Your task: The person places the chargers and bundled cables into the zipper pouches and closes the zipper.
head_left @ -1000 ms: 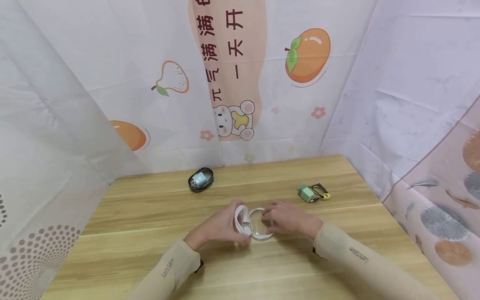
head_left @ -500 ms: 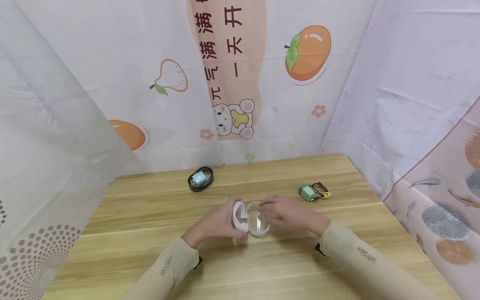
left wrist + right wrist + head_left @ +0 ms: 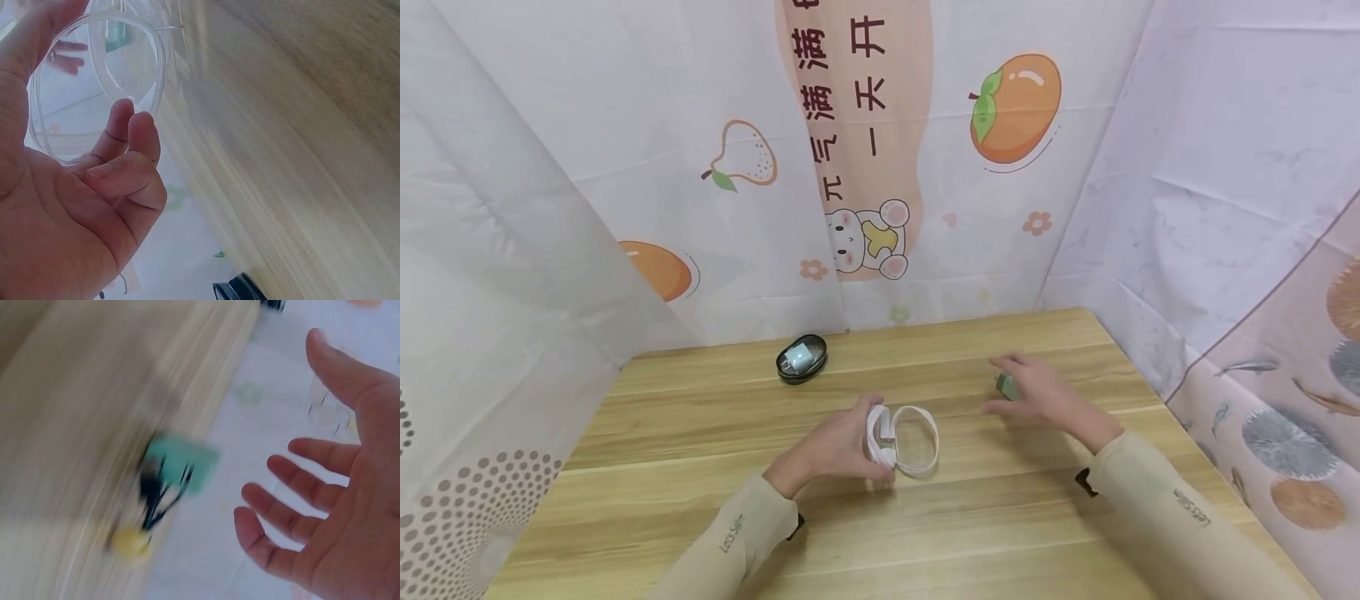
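Curving its thumb and fingers around one side of a clear round case (image 3: 916,442), the left hand (image 3: 841,447) holds it near the middle of the wooden table (image 3: 700,517). The case lies spread apart at its white-edged join, with the half toward the right a transparent disc ringed in white and the other half inside the left hand's grasp. From the left wrist, the thumb shows on one side of the see-through rim and the bent fingers on the other. The right hand (image 3: 1037,392) is spread, its fingers apart and slightly bent and its thumb extended, well apart from the case. It hangs over a green charger (image 3: 181,462), covering most of it in the head view; in the right wrist view there is a gap between the fingers and the charger. Beside that charger are a black cable (image 3: 150,497) and a yellow piece (image 3: 131,545), all blurred there. Near the table's back edge, left of the case, a black coiled cord (image 3: 790,380) surrounds a pale blue block (image 3: 799,357). Behind the table hangs a white cloth (image 3: 955,275) printed with orange fruit, flowers and dark characters. Both forearms wear beige sleeves (image 3: 737,525).
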Demonstrator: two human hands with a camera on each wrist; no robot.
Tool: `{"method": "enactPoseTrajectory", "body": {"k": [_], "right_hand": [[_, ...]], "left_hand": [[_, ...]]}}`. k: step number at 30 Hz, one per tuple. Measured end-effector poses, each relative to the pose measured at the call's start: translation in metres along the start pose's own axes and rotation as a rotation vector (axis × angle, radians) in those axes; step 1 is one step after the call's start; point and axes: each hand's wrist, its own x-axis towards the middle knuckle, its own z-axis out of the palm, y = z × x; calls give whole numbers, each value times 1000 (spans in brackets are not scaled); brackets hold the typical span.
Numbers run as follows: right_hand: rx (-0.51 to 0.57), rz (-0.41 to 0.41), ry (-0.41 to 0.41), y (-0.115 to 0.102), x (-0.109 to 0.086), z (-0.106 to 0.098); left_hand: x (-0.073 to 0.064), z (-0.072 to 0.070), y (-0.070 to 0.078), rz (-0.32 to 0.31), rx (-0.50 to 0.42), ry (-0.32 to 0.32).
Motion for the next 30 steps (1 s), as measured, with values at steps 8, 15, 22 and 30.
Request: {"method": "enactPoseTrajectory", "body": {"k": [8, 15, 22, 30], "right_hand": [[-73, 165, -80, 44, -10, -14], [-85, 187, -143, 63, -11, -15], [-53, 211, -212, 71, -9, -13], [-7, 174, -204, 75, -10, -10]], "left_hand": [[-1, 1, -2, -8, 31, -7], [-1, 0, -2, 22, 15, -9], [0, 1, -4, 36, 36, 14], [-1, 2, -6, 42, -20, -20]]}}
